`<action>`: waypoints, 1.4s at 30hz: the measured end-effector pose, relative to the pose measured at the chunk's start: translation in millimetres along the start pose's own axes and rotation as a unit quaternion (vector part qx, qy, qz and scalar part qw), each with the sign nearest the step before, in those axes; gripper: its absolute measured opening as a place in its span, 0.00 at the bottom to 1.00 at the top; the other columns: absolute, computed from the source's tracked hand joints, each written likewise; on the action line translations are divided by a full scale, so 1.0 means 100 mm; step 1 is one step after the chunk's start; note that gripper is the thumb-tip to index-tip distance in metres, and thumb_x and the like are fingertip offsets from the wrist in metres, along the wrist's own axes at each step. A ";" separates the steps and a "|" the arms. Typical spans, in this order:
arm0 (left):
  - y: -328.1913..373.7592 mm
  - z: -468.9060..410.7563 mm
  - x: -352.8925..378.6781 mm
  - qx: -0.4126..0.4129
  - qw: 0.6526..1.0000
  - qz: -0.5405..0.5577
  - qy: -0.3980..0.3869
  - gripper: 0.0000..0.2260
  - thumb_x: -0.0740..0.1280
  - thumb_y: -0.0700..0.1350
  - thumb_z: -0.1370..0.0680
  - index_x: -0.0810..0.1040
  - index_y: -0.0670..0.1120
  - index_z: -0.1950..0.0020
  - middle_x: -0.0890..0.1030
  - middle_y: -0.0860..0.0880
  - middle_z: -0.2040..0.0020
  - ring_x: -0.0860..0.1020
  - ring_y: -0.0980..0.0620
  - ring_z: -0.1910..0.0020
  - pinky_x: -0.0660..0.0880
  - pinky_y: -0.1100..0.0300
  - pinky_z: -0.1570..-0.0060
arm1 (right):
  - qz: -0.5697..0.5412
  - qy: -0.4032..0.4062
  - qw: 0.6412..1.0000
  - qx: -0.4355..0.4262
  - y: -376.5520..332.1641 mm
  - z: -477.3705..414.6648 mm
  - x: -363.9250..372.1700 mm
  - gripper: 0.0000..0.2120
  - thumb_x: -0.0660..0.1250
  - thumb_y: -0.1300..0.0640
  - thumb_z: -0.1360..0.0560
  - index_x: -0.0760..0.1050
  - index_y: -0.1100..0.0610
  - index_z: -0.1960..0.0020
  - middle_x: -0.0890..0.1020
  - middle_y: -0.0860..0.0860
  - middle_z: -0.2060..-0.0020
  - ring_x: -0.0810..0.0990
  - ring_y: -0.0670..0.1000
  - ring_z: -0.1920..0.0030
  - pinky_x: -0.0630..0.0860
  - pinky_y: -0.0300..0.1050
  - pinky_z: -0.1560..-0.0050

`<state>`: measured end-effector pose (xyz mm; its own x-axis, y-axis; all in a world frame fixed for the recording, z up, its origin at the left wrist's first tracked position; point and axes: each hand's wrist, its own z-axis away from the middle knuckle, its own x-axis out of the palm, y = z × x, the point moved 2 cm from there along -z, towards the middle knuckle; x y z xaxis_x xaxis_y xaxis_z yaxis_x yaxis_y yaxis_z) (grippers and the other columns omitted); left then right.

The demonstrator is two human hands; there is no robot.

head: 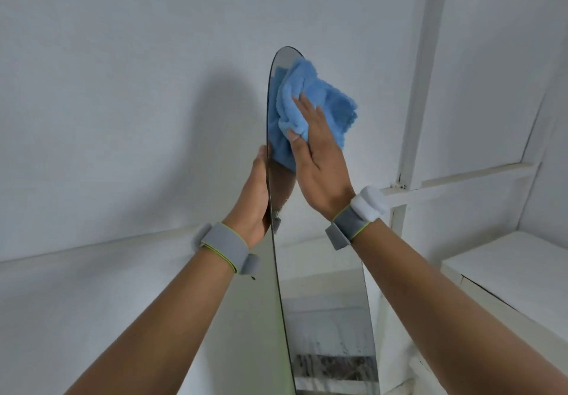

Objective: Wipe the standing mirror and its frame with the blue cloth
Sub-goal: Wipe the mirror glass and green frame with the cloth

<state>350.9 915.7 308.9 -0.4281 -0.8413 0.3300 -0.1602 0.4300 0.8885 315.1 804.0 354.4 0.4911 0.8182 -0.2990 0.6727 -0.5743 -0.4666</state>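
At about eight o'clock in the view the left forearm is coming in, and it is wearing a grey wrist strap [226, 245]. The left hand [253, 198] is holding the left edge of the standing mirror [325, 311]; its fingers are going behind the glass and I cannot see them, but the thumb is lying along the edge, so it is grasping the mirror to steady it.

The mirror is standing almost edge-on to the camera, from six o'clock up to its rounded top near twelve o'clock, in front of a pale wall [123, 87]. A separate frame is hard to make out; only a thin dark rim is showing.

Just right of the centre, the right hand [319, 161] is pressing the blue cloth [313, 96] against the upper part of the glass. The fingers are mostly stretched flat, while the thumb is pinching a fold of the cloth, so the hand is gripping the cloth as it is pressing. The cloth is bunched and is covering the glass just below the top. The right wrist is carrying a grey strap with a white block [368, 204].

At three to four o'clock a white shelf [507, 268] is standing beside the mirror.

In my judgement the wiping is now going on at the top part only. The lower glass near six o'clock is still showing streaks and spots, so this part, and the edges, are probably remaining to be done.
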 end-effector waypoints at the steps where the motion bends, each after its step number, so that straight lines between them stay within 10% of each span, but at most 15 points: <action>1: -0.03 0.01 0.00 0.003 1.000 0.005 0.011 0.25 0.54 0.62 0.15 0.72 0.50 0.24 0.77 0.48 0.26 0.73 0.50 0.26 0.61 0.48 0.21 | 0.007 -0.006 1.000 -0.017 -0.03 0.03 0.01 0.23 0.52 0.49 0.13 0.57 0.47 0.19 0.57 0.45 0.19 0.49 0.50 0.17 0.50 0.60 0.19; 13: -0.03 0.03 0.02 -0.027 0.996 -0.062 0.052 0.24 0.51 0.65 0.16 0.82 0.54 0.39 0.87 0.53 0.52 0.84 0.57 0.56 0.78 0.58 0.49 | 0.101 0.008 0.990 -0.099 0.01 -0.81 -0.09 0.23 0.55 0.49 0.15 0.63 0.47 0.20 0.62 0.49 0.20 0.59 0.54 0.20 0.60 0.59 0.22; 22: 0.05 0.15 0.06 -0.064 0.995 -0.042 0.064 0.27 0.53 0.69 0.19 0.81 0.50 0.43 0.87 0.44 0.47 0.83 0.48 0.46 0.74 0.50 0.33 | 0.017 0.078 0.997 0.021 0.45 -0.44 -0.13 0.20 0.59 0.57 0.16 0.70 0.59 0.26 0.74 0.56 0.29 0.72 0.56 0.28 0.69 0.53 0.27; 28: 0.05 0.15 0.07 -0.048 0.996 -0.058 0.039 0.29 0.50 0.68 0.17 0.78 0.54 0.28 0.84 0.51 0.35 0.81 0.50 0.34 0.71 0.48 0.27 | -0.031 0.103 0.979 0.173 0.70 0.11 -0.23 0.15 0.60 0.51 0.16 0.76 0.57 0.34 0.82 0.54 0.41 0.81 0.54 0.40 0.76 0.51 0.37; 39: 0.05 0.12 0.09 -0.005 0.996 -0.069 0.059 0.23 0.48 0.62 0.14 0.79 0.53 0.39 0.84 0.57 0.44 0.85 0.64 0.57 0.79 0.66 0.55 | -0.081 0.041 0.996 0.013 -0.33 -0.69 -0.13 0.20 0.61 0.53 0.16 0.70 0.51 0.25 0.74 0.48 0.27 0.71 0.48 0.27 0.67 0.45 0.25; 42: 0.06 0.12 0.08 0.008 0.997 -0.056 0.050 0.21 0.48 0.59 0.13 0.76 0.55 0.32 0.84 0.60 0.39 0.79 0.62 0.35 0.74 0.66 0.36 | -0.056 0.034 0.997 -0.047 -0.34 -0.32 0.03 0.20 0.62 0.60 0.17 0.71 0.51 0.26 0.71 0.48 0.24 0.66 0.48 0.23 0.64 0.53 0.23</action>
<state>335.4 915.7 313.1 -0.3153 -0.9129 0.2593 -0.2166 0.3353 0.9169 311.4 824.9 396.6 0.4446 0.8751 -0.1911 0.7723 -0.4826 -0.4130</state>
